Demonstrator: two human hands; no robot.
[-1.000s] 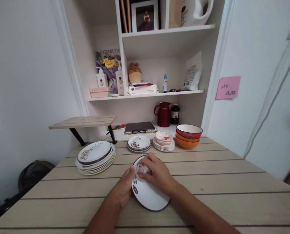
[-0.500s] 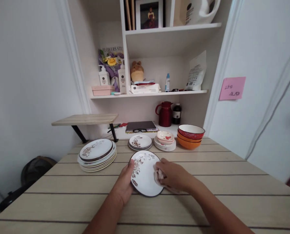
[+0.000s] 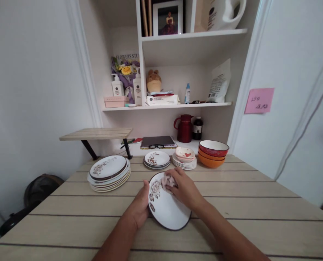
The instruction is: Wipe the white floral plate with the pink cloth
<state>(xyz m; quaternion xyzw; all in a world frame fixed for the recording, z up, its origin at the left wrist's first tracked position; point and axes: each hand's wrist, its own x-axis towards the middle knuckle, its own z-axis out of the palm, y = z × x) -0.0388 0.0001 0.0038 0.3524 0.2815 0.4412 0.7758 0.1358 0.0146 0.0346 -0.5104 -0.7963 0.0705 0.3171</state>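
Note:
A white plate (image 3: 169, 214) with a dark rim and brown flower print is held tilted above the table. My left hand (image 3: 141, 204) grips its left edge, thumb up at the rim and the other fingers hidden behind. Bunched in my right hand (image 3: 182, 186) is a pale cloth (image 3: 168, 182), pressed on the plate's upper face over part of the print. Behind the plate stands a short stack of similar small plates (image 3: 157, 159). To its right, pink-patterned dishes (image 3: 185, 154) rest on a stack of white saucers (image 3: 184, 165).
Larger plates (image 3: 109, 174) are stacked at the left, beside a low wooden riser (image 3: 96, 134). Orange and red bowls (image 3: 212, 159) are stacked at the back right. A laptop (image 3: 157, 141) with glasses on it, a red jug (image 3: 184, 128) and a dark bottle (image 3: 197, 127) stand behind.
My right hand has moved the cloth from the plate's right edge up and left to its upper part. The plate has shifted slightly right and toward me.

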